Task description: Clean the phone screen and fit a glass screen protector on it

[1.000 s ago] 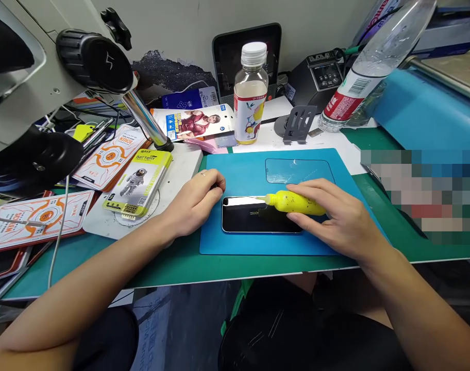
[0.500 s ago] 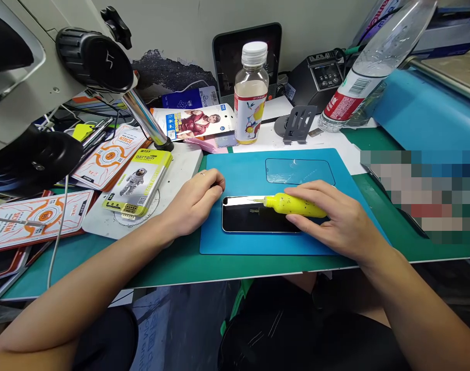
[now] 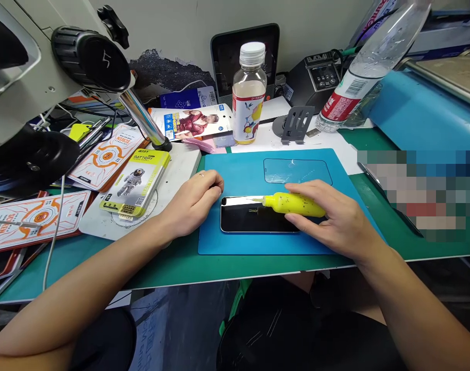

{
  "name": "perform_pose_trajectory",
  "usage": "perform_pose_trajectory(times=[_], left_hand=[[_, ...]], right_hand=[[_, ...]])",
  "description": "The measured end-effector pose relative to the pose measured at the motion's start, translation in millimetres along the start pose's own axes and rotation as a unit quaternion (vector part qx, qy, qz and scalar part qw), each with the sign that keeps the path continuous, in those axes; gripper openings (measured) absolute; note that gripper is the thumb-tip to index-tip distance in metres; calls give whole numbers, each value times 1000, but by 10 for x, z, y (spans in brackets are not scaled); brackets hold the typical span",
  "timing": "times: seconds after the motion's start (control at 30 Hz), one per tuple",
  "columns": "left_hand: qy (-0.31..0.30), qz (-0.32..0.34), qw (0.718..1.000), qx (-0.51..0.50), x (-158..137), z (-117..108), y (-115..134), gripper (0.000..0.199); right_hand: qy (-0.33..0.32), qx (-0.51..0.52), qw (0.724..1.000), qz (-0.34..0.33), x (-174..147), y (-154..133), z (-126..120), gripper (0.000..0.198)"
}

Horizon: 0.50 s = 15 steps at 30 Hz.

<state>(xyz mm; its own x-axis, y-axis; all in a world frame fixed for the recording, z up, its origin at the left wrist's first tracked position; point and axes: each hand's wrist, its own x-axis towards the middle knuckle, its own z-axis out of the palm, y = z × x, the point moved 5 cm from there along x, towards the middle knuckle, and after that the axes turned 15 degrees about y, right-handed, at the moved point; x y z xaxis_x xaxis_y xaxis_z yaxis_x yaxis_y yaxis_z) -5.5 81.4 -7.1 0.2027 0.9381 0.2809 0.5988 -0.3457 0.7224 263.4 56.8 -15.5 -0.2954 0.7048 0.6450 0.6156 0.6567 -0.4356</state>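
Observation:
My right hand grips a yellow squeeze bottle with a thin needle tip, thumb below and fingers above. The bottle lies nearly level, its tip pointing left over a smartphone. That phone rests dark screen up on a blue mat, its right end hidden by my right hand. Just left of the phone, my left hand is curled into a loose fist at the mat's left edge, with nothing visible in it. Behind the phone, a clear screen glass with a dark outline lies on the mat.
A boxed battery and screen boxes lie at left beneath a microscope. Along the back stand a drink bottle, a grey phone stand and a leaning water bottle. A blurred patch covers something at right.
The view has shifted very slightly, so everything sits a little further left. Both hands, the yellow bottle and the phone keep the same positions relative to one another.

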Motion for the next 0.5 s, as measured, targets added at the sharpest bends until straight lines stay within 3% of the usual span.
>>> perform_pose_trajectory(times=[0.2, 0.37, 0.5], left_hand=[[0, 8, 1000, 7, 6, 0, 27, 18], [-5, 16, 1000, 18, -6, -4, 32, 17], [-45, 70, 996, 40, -49, 45, 56, 25]], right_hand=[[-13, 6, 1000, 0, 9, -20, 17, 36], [-12, -6, 1000, -4, 6, -20, 6, 41], [-8, -4, 1000, -13, 21, -38, -3, 39]])
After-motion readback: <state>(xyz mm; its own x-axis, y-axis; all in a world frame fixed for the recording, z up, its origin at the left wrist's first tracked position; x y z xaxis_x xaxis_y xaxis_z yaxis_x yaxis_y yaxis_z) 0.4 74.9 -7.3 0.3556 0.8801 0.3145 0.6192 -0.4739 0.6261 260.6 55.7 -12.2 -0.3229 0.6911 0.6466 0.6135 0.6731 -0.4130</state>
